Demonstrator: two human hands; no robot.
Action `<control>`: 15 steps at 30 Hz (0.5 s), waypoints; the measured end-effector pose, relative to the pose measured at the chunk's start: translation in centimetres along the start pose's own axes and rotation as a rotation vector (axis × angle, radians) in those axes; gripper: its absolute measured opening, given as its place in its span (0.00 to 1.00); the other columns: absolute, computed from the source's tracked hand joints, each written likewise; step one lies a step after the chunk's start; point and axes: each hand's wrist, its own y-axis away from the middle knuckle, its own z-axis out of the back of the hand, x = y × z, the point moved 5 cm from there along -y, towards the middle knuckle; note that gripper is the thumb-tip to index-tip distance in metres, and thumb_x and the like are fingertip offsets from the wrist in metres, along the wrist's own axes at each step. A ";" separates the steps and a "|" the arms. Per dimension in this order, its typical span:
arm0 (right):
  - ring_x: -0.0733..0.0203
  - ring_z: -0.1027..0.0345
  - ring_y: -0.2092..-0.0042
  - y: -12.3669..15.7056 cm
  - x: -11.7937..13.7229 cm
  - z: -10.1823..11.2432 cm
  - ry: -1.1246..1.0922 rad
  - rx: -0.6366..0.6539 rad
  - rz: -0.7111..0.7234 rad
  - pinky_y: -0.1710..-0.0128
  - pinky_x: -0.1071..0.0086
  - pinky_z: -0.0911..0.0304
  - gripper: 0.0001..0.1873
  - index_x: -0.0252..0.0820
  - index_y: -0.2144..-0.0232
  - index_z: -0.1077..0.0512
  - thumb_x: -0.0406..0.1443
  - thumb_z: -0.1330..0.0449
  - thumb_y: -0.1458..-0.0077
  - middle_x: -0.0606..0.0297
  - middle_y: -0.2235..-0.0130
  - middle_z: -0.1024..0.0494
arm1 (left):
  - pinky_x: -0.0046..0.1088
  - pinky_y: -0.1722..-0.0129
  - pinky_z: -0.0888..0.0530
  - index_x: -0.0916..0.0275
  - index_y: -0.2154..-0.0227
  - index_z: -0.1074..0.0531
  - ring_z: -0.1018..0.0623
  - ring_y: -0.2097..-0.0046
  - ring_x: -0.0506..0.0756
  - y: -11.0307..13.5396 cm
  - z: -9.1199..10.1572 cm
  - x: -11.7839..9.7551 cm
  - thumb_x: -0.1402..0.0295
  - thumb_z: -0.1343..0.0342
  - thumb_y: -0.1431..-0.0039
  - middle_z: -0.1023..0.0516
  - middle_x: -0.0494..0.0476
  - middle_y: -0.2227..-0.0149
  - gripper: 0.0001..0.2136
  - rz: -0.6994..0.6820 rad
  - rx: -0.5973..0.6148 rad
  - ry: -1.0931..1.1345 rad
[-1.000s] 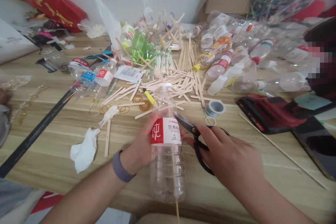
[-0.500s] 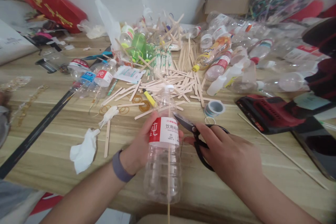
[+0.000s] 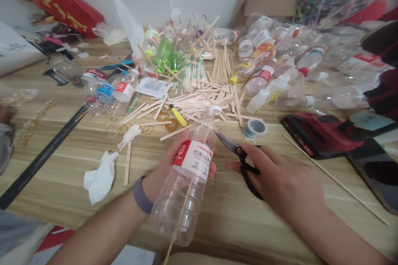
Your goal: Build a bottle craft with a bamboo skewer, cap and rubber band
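Note:
My left hand [image 3: 169,155] is closed around a clear plastic bottle [image 3: 177,205] with a white cap and a red-and-white label [image 3: 194,159]. The bottle leans, its cap up and to the right. A thin wooden stick [image 3: 182,219] runs along it and sticks out past the bottom; whether it lies inside or outside I cannot tell. Black-handled scissors [image 3: 247,169] are in my right hand [image 3: 273,174], their blades pointing at the bottle's upper right side. A dark thin thread [image 3: 214,184] hangs beside the label.
Flat wooden sticks [image 3: 199,101] lie heaped ahead, with a yellow-handled tool [image 3: 178,116] and rubber bands [image 3: 171,124]. Many bottles [image 3: 261,58] crowd the back right. A tape roll [image 3: 255,127], a red-black power tool [image 3: 314,132] and a phone [image 3: 373,169] lie right. Crumpled tissue [image 3: 102,178] lies left.
The bottle has tilted, its cap going right and its base swinging left. My right hand has drawn the scissors slightly to the right, away from the bottle.

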 end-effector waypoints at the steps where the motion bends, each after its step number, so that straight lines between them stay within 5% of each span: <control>1: 0.65 0.37 0.81 0.0 -0.2 0.0 -0.011 0.018 -0.011 0.81 0.69 0.55 0.16 0.41 0.61 0.27 0.42 0.52 0.36 0.69 0.77 0.26 | 0.20 0.82 0.30 0.71 0.63 0.23 0.21 0.76 0.53 0.0 0.0 0.0 0.43 0.47 0.46 0.19 0.63 0.74 0.30 -0.008 -0.007 -0.016; 6: 0.61 0.32 0.74 0.0 -0.5 0.2 -0.063 0.110 0.008 0.78 0.69 0.51 0.20 0.41 0.60 0.27 0.47 0.52 0.37 0.65 0.74 0.27 | 0.20 0.82 0.30 0.70 0.65 0.23 0.23 0.78 0.51 0.2 -0.2 -0.1 0.44 0.44 0.48 0.18 0.61 0.73 0.28 -0.027 0.001 -0.035; 15: 0.65 0.37 0.80 0.2 0.4 0.5 -0.002 0.056 0.020 0.79 0.69 0.55 0.21 0.41 0.65 0.25 0.45 0.54 0.35 0.67 0.78 0.28 | 0.21 0.81 0.31 0.70 0.68 0.23 0.23 0.78 0.51 -0.1 -0.1 0.2 0.44 0.47 0.45 0.19 0.62 0.73 0.28 -0.003 0.008 -0.036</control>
